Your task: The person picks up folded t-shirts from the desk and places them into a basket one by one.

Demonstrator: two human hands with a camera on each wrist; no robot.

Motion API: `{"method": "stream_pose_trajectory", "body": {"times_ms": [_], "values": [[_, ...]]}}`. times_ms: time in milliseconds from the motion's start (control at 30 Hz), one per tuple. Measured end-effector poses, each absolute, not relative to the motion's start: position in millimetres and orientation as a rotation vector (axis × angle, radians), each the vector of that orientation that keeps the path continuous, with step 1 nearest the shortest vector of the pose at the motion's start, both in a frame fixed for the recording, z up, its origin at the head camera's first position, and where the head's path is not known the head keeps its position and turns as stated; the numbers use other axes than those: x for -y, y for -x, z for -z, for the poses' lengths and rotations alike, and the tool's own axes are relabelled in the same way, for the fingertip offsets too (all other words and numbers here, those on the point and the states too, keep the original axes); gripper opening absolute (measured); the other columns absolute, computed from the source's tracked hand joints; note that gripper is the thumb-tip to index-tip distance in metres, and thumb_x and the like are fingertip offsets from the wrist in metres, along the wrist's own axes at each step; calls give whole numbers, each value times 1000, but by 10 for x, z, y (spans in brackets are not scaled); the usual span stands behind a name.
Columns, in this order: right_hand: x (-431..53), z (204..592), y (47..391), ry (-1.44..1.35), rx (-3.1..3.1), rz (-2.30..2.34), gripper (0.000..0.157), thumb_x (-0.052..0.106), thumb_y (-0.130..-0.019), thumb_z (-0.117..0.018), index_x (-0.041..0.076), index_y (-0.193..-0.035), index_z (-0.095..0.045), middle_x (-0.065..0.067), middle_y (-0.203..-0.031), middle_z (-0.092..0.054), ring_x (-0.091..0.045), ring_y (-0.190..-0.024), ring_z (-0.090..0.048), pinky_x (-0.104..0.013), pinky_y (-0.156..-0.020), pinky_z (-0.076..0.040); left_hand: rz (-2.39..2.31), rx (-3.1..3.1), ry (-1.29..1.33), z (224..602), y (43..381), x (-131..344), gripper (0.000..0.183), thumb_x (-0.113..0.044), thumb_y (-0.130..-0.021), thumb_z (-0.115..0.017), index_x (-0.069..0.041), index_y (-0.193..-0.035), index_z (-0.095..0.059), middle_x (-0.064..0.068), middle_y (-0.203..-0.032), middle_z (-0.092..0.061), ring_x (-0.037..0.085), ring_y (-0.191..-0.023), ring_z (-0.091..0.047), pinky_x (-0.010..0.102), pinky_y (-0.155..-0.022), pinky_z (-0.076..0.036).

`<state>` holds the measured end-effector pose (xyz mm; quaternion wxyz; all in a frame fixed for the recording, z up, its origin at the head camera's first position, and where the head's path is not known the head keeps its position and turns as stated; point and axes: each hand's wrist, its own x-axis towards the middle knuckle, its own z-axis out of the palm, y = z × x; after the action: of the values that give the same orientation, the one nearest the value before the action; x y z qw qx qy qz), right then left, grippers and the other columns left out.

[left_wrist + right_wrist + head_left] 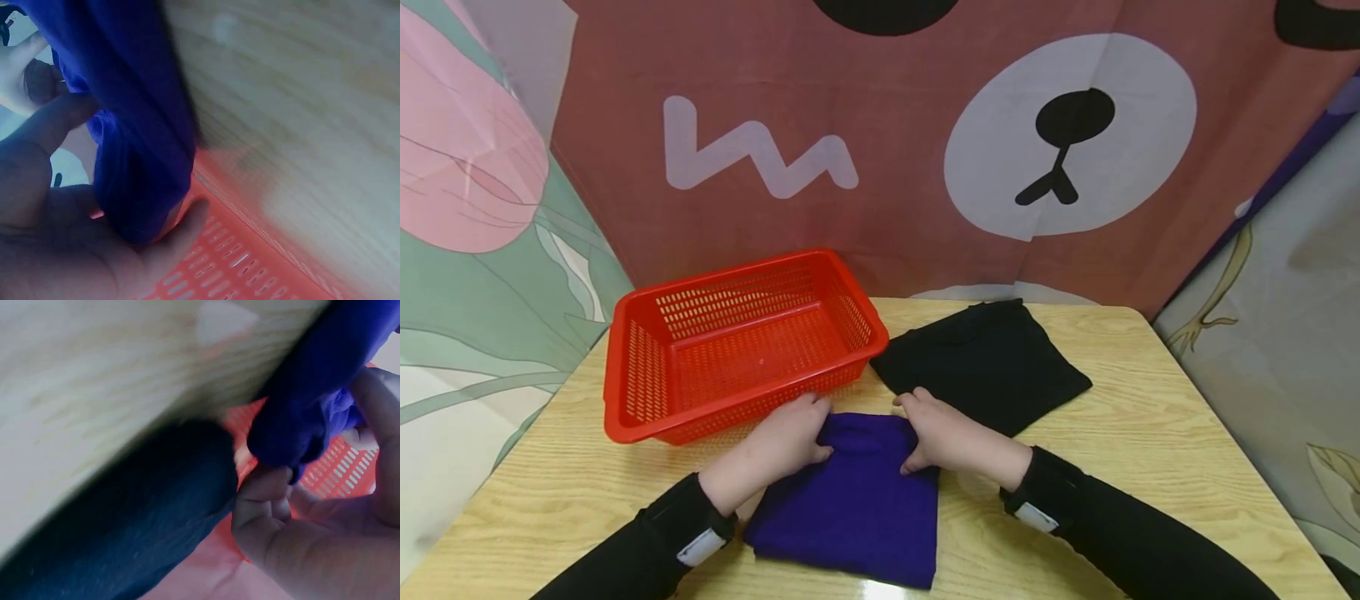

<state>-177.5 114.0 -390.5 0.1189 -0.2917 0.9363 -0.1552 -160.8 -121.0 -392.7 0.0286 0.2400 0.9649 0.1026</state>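
Purple cloth (865,508), folded, on table (1135,433) in front of person, far end gripped w/ both hands: L hand (781,443) has far L corner btwn thumb & fingers; R hand (943,433) pinches far R corner, fingertips curled in. Red basket (615,375) just beyond L hand; black cloth (985,367) lies next to R hand, right of basket. Bear-print backdrop (887,225) behind.

On the wood-grain table (1135,433) I see a red perforated plastic basket (745,346) to my left, a black cloth (992,367) just beside it; before me hangs a brown bear-face curtain (880,225), with a pink-flower-print cloth (467,150) on my left
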Motion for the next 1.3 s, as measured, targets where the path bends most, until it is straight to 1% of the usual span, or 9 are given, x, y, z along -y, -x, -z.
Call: {"method": "stream_pose_trajectory", "body": {"times_ms": [67,167,267,433,600,700,900,1100,1300], "values": [[-1131,3905,1770,831,-2742,486,69,34,-55,-85,8,-110,-51,-3,-94,-43,-13,-78,-47,-30,-71,-48,-314,-2991,-738,3911,1592,1211,49,-30,-68,-78,-5,-102,-55,12,-95,-55,24,-82,-55,39,-72,-50],[-1131,3898,1772,824,-2737,518,52,28,-58,-84,13,-98,-54,0,-88,-41,-13,-73,-46,-29,-65,-46,-312,-3008,-757,3893,1578,1227,45,-29,-67,-78,-8,-98,-53,9,-90,-57,22,-79,-55,38,-69,-50],[-1135,3885,1784,848,-2733,522,42,22,-62,-82,15,-91,-53,3,-86,-44,-13,-74,-46,-31,-67,-45,-311,-3018,-800,3870,1562,1248,41,-25,-68,-78,-11,-96,-51,5,-85,-59,22,-79,-57,38,-68,-50],[-1137,3876,1812,879,-2738,528,31,17,-67,-78,17,-86,-53,6,-79,-53,-12,-72,-47,-34,-68,-44,-332,-3029,-875,3810,1526,1286,38,-18,-69,-76,-12,-96,-49,3,-81,-60,22,-76,-58,39,-66,-50],[-1150,3818,1825,900,-2764,629,29,13,-68,-76,19,-82,-51,6,-78,-53,-12,-71,-47,-34,-66,-45,-373,-3020,-916,3721,1449,1316,39,-6,-67,-72,-11,-95,-45,0,-77,-55,19,-74,-55,37,-64,-49],[-1161,3763,1836,908,-2789,686,29,13,-68,-76,21,-81,-52,7,-79,-55,-12,-73,-49,-33,-68,-46,-411,-3023,-923,3633,1387,1327,40,-3,-65,-70,-11,-94,-44,-2,-76,-51,17,-73,-53,35,-63,-47],[-1215,3575,1864,912,-2802,838,22,11,-72,-73,22,-86,-62,9,-87,-59,-10,-82,-53,-33,-74,-49,-483,-3095,-899,3443,1302,1396,38,-5,-67,-74,-13,-95,-49,-2,-82,-56,15,-76,-54,35,-66,-50],[-1279,3353,1868,879,-2771,1016,21,11,-74,-70,26,-85,-61,8,-86,-60,-13,-78,-54,-35,-71,-49,-583,-3126,-900,3260,1273,1473,40,-12,-68,-77,-15,-99,-51,-1,-90,-61,14,-80,-56,36,-70,-51],[-1293,3182,1881,954,-2767,1132,21,9,-75,-69,26,-84,-61,8,-85,-61,-10,-80,-54,-38,-75,-49,-642,-3128,-893,3097,1238,1517,36,-9,-71,-73,-16,-100,-52,-2,-92,-60,13,-84,-55,38,-73,-51]]}}
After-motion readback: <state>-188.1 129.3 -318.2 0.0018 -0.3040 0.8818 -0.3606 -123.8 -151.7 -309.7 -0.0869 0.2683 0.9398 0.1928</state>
